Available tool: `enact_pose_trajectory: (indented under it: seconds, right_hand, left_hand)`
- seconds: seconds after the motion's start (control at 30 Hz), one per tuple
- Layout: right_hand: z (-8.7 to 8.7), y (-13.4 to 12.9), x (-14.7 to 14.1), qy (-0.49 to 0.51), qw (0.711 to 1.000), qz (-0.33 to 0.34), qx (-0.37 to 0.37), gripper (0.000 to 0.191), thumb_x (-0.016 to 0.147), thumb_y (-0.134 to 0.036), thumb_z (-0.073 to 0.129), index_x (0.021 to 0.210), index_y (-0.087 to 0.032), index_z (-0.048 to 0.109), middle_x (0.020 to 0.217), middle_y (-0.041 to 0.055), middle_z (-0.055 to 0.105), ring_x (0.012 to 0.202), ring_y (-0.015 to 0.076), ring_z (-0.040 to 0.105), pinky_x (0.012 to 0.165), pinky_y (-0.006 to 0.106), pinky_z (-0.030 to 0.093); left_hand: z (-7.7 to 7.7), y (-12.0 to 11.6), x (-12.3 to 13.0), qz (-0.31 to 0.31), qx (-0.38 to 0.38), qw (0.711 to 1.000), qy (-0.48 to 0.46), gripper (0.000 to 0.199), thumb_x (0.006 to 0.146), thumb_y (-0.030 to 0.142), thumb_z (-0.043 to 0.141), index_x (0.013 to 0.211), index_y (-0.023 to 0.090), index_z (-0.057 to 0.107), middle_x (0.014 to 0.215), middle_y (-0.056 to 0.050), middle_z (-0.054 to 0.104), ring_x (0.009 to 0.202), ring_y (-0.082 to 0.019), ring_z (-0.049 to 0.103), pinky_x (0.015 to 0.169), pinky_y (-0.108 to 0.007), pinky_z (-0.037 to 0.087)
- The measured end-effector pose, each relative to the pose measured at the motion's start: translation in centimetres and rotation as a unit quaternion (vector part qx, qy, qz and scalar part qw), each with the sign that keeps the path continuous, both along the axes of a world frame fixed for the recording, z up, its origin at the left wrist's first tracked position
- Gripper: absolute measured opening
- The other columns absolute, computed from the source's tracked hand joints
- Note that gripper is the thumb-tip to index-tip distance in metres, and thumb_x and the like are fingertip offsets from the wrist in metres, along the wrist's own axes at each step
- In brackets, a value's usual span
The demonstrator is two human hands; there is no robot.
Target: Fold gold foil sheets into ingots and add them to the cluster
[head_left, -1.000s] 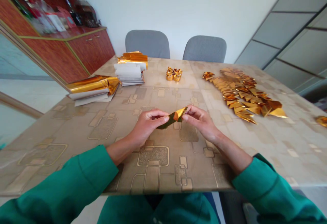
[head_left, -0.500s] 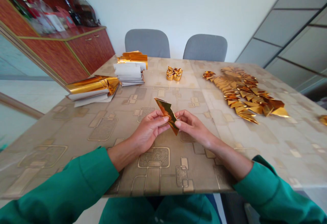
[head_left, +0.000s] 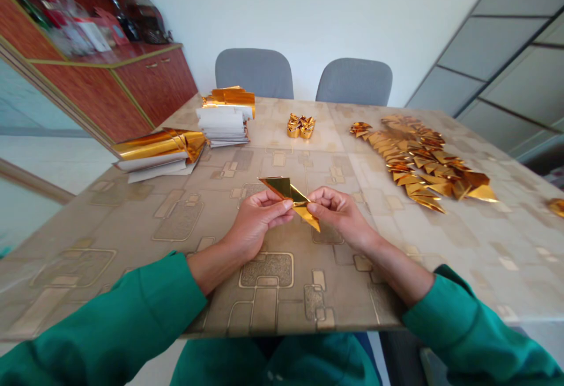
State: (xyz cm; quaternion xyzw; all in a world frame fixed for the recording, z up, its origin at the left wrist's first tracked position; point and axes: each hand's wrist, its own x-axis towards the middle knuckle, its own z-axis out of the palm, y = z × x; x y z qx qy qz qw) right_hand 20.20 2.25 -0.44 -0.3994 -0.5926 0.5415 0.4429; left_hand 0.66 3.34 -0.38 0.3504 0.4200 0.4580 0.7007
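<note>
The left hand (head_left: pixel 259 217) and right hand (head_left: pixel 338 214) are clamped on a folded gold foil (head_left: pixel 288 193), each pinching it between thumb and fingers, with only a narrow gap between the hands. The foil is held above the table, one point jutting toward 9 o'clock and another dropping toward 4 o'clock. Pinches close to the crease suit this thin sheet, since a slack hold could let its layers slide. On the patterned table (head_left: pixel 176 221), a paper stack (head_left: pixel 224 127) lies at 11 o'clock, a foil-topped stack (head_left: pixel 161 151) at 10 o'clock, gold ingots (head_left: pixel 300 126) at 12 o'clock, and gold triangles (head_left: pixel 418 163) at 2 o'clock. None touch the hands.
</note>
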Motion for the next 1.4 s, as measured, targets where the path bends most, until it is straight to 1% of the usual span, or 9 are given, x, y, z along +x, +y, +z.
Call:
enact_pose_trajectory:
  seconds: [0.1,0.2,0.37,0.5,0.7,0.8,1.07,1.17,1.4]
  right_hand:
    - [0.1,0.4,1.0,-0.017,0.999,-0.030,0.030,0.028,0.094,-0.043,0.056,0.112,-0.022,0.061,0.073,-0.0009,0.067,0.063,0.0137,0.060,0.066,0.031,0.050]
    - [0.3,0.7,1.7,-0.101,0.983,-0.040,0.145,0.033,0.093,-0.032,0.059,0.125,-0.026,0.056,0.094,0.0028,0.069,0.075,0.0146,0.061,0.075,0.035,0.052]
    - [1.2,0.3,1.6,-0.220,0.924,0.052,0.309,0.021,0.091,-0.019,0.062,0.110,-0.027,0.064,0.106,0.0054,0.060,0.097,0.0186,0.060,0.083,0.036,0.052]
    - [1.2,0.3,1.8,-0.256,0.894,0.074,0.361,0.018,0.091,-0.019,0.062,0.107,-0.026,0.066,0.109,0.0058,0.056,0.099,0.0186,0.059,0.085,0.036,0.053]
    - [1.0,0.6,2.3,-0.324,0.862,0.094,0.378,0.061,0.084,-0.003,0.057,0.137,-0.029,0.049,0.137,0.0093,0.046,0.121,0.0226,0.052,0.099,0.041,0.051]
    - [1.1,0.4,2.0,-0.316,0.866,0.082,0.380,0.063,0.080,-0.007,0.064,0.138,-0.027,0.046,0.140,0.0105,0.046,0.132,0.0263,0.044,0.108,0.046,0.044]
    - [1.3,0.6,2.1,-0.266,0.848,0.044,0.456,0.012,0.092,-0.021,0.063,0.100,-0.026,0.071,0.100,0.0042,0.064,0.090,0.0176,0.060,0.081,0.036,0.050]
    - [1.6,0.6,2.2,-0.256,0.864,0.062,0.430,0.012,0.092,-0.027,0.065,0.101,-0.027,0.073,0.102,0.0050,0.067,0.095,0.0193,0.060,0.085,0.039,0.047]
    - [1.2,-0.2,0.5,-0.138,0.966,0.026,0.217,0.009,0.090,-0.030,0.066,0.089,-0.022,0.070,0.091,0.0033,0.066,0.087,0.0163,0.062,0.080,0.033,0.048]
  left_hand:
    - [0.2,0.3,-0.2,0.022,-0.024,0.999,-0.016,0.023,0.065,0.018,0.084,0.075,0.014,0.064,0.075,0.000,0.071,0.068,-0.010,0.068,0.074,-0.026,0.058]
    - [0.3,0.5,-0.3,0.018,-0.062,0.998,-0.028,0.020,0.068,0.013,0.081,0.072,0.015,0.062,0.074,0.000,0.071,0.067,-0.010,0.068,0.074,-0.026,0.059]
    - [0.2,-0.1,-0.2,-0.027,-0.094,0.995,-0.036,0.014,0.072,0.010,0.078,0.076,0.014,0.064,0.075,-0.001,0.072,0.065,-0.010,0.069,0.071,-0.024,0.059]
    - [0.0,-0.4,-0.1,-0.041,-0.096,0.993,-0.049,0.013,0.074,0.009,0.077,0.081,0.013,0.067,0.078,-0.002,0.073,0.066,-0.011,0.070,0.071,-0.023,0.059]
    - [0.6,-0.2,0.0,-0.026,-0.135,0.985,-0.108,0.012,0.082,0.002,0.063,0.087,0.012,0.068,0.084,-0.006,0.074,0.071,-0.013,0.071,0.070,-0.024,0.060]
    - [0.9,-0.1,0.1,-0.020,-0.166,0.976,-0.140,0.015,0.085,0.001,0.056,0.083,0.012,0.067,0.077,-0.005,0.073,0.065,-0.011,0.069,0.064,-0.021,0.058]
    - [0.4,-0.2,0.0,-0.064,-0.142,0.982,-0.105,0.010,0.081,0.002,0.065,0.084,0.012,0.067,0.079,-0.004,0.073,0.064,-0.010,0.070,0.065,-0.020,0.059]
    - [0.3,-0.3,0.0,-0.057,-0.094,0.992,-0.056,0.016,0.076,0.004,0.071,0.089,0.013,0.067,0.081,-0.003,0.073,0.063,-0.009,0.068,0.065,-0.019,0.058]
    - [0.7,-1.0,0.1,-0.037,0.065,0.997,0.022,0.028,0.074,0.020,0.079,0.100,0.015,0.067,0.084,-0.003,0.075,0.070,-0.010,0.068,0.066,-0.020,0.056]
